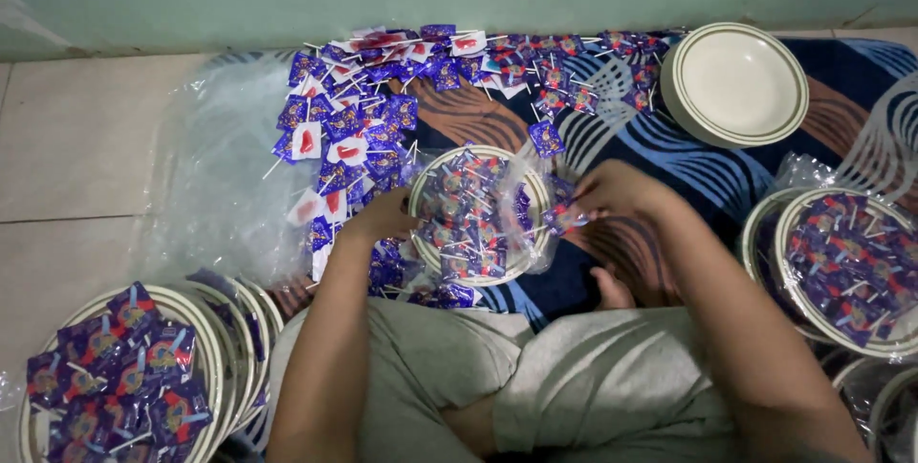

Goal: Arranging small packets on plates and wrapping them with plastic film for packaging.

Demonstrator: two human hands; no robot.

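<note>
Holding the clear plastic wrap (532, 197) at the right edge of the filled plate (475, 215), your right hand (612, 193) has its fingers pinched closed on the film and what looks like one purple lollipop packet (motion blur hides the exact fingertip contact). Your left hand (382, 219) rests against the left rim of the same plate, fingers curled under; whether it grips the rim or only steadies it cannot be told from this view.

The filled plate sits on the patterned blue cloth (669, 162) directly ahead of your crossed legs, heaped with purple wrapped lollipops. To do this step well:

1. Keep the left hand firm at the rim so the plate stays level.
2. Draw the film taut with the right hand, pulling outward and low, so no sticks poke through.
3. Tuck stray packets back onto the heap before tightening.

Beyond the filled plate, toward the wall, lies the loose lollipop pile (382, 109). To the upper right of the plate sits an empty plate stack (736, 82). To its right, near your right elbow, is a wrapped plate (846, 267) (already covered in film). To its lower left, more filled plates (115, 377) are stacked.
</note>
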